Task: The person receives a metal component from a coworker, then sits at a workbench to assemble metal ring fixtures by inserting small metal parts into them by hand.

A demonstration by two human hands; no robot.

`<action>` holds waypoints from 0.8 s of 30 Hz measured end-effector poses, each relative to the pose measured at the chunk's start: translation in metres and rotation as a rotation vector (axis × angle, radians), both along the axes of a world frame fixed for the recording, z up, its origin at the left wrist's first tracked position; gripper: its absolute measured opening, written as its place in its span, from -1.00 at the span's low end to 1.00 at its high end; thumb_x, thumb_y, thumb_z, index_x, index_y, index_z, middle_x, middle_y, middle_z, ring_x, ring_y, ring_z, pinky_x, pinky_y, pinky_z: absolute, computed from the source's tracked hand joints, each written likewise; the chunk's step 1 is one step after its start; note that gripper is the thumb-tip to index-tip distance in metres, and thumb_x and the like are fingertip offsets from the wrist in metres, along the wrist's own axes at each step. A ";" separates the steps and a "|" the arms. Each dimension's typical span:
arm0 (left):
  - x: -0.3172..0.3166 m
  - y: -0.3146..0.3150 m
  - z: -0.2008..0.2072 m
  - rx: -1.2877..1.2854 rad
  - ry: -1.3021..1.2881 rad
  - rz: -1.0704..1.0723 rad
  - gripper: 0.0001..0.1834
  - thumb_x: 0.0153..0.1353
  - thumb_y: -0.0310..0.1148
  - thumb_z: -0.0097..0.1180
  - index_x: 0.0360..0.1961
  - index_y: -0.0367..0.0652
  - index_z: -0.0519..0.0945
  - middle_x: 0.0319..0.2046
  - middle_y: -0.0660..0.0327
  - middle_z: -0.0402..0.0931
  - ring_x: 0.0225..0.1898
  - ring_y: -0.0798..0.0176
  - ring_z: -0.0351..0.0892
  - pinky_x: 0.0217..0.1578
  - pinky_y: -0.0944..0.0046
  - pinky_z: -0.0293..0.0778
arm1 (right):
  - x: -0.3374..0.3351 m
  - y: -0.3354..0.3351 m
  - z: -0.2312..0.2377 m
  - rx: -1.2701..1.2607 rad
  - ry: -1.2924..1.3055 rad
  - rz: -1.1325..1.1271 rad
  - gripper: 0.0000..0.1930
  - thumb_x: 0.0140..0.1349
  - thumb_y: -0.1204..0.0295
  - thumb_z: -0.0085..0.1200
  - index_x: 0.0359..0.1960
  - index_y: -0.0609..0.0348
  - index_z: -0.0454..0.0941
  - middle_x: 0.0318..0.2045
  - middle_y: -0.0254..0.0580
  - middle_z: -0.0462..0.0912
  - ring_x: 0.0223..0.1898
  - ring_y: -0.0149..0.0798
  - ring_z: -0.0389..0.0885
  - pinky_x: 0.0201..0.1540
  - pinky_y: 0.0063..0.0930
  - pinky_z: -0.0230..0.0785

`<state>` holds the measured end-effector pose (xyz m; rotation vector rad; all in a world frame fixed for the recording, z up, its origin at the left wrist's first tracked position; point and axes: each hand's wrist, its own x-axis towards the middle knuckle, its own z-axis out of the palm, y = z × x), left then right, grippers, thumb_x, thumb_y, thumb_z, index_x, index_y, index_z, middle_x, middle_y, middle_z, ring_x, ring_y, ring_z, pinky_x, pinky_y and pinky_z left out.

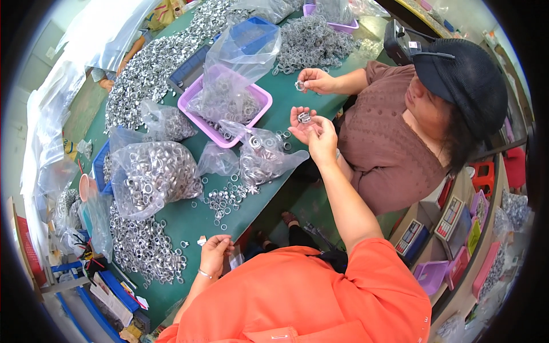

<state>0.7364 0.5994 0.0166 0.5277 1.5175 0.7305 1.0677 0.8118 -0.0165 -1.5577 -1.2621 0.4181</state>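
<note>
1. Landmark: the lilac basin [262, 108] on the green surface [283, 91]. A clear bag of rings sits inside it.
2. Metal rings [303, 118] being handled: right of the basin, on a co-worker's open palm [297, 129].
3. My right grip [322, 139] is at that palm, right of the basin, fingertips close by the rings. From this view I cannot tell whether it pinches one or merely touches.
4. My left grip [215, 255] is on the basin's near side, beyond the loose rings [224, 200], fingers curled, thumb near fingertips. Cannot tell if anything sits between them.
5. Co-worker's other hand [318, 81], also right of the basin and farther from me, pinches a single ring [299, 85].
6. My judgement on technique: fingertips only, light pressure; a palm gives under a push. Handle each ring by its rim, and angle my fingers so they don't hide the metal.
7. Likely trouble: rings may hook together or roll off the palm. I'd favour slow, small movements.
</note>
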 end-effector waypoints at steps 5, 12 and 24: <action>-0.024 -0.015 -0.013 -0.026 0.057 0.091 -0.85 0.27 -0.46 0.05 -0.17 -0.25 0.54 -0.37 0.22 0.57 -0.42 0.38 0.55 -0.44 0.43 0.43 | -0.021 -0.036 0.041 0.341 -0.075 0.136 -0.76 0.09 0.71 -0.01 -0.18 0.30 0.49 -0.16 -0.05 0.52 -0.13 -0.18 0.54 -0.08 -0.41 0.42; -0.078 -0.064 -0.045 0.049 0.333 0.337 -0.87 0.14 -0.48 0.20 -0.33 -0.21 0.48 -0.47 0.25 0.53 -0.54 0.38 0.50 -0.61 0.43 0.34 | -0.116 -0.090 0.073 0.510 -0.165 0.802 -0.78 -0.11 0.62 0.13 -0.35 0.14 0.57 -0.25 -0.18 0.56 -0.18 -0.09 0.51 -0.10 -0.22 0.33; -0.156 -0.224 -0.081 -0.103 1.473 0.443 -0.50 0.11 -0.40 0.17 0.06 -0.35 0.38 0.11 -0.14 0.24 0.13 -0.16 0.27 0.14 -0.01 0.23 | -0.201 -0.153 -0.015 -0.354 -0.650 1.930 -0.77 0.09 0.36 0.14 -0.25 0.20 0.58 -0.36 0.03 0.66 -0.26 0.10 0.63 -0.25 -0.07 0.46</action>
